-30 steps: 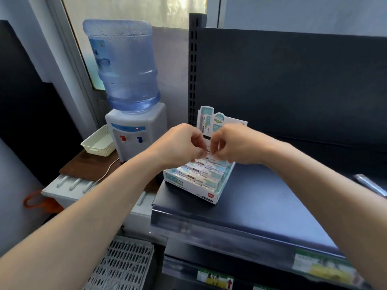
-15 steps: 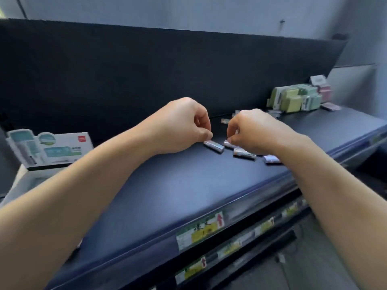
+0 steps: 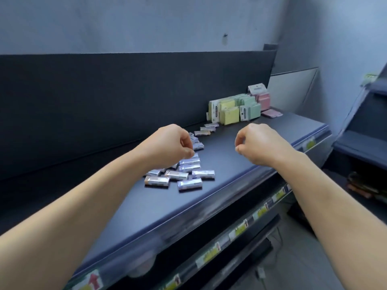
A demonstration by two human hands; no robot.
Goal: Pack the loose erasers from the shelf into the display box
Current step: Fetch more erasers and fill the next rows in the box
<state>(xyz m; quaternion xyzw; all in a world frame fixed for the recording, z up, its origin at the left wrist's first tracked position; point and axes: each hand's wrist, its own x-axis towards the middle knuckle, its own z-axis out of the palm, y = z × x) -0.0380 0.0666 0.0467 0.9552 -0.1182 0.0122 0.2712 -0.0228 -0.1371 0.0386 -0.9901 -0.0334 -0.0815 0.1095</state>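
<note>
Several loose wrapped erasers [image 3: 184,174] lie scattered on the dark blue shelf [image 3: 240,170], with a few more erasers [image 3: 206,130] strung out farther back. My left hand [image 3: 169,144] hovers over the near pile, fingers curled with the tips pinched together; nothing is visible in it. My right hand [image 3: 257,143] hangs above bare shelf to the right of the pile, fingers curled loosely, nothing seen in it. The display box is out of view.
Stacks of yellow, green and pink sticky-note packs [image 3: 236,108] stand at the back right of the shelf against the dark back panel [image 3: 125,97]. Price labels [image 3: 209,254] line the shelf's front edge. Another dark shelf unit [image 3: 364,143] stands at the right.
My view has swung right, away from the display box, to the loose erasers. Both hands left the box and now hover over the shelf, moved apart from each other.
</note>
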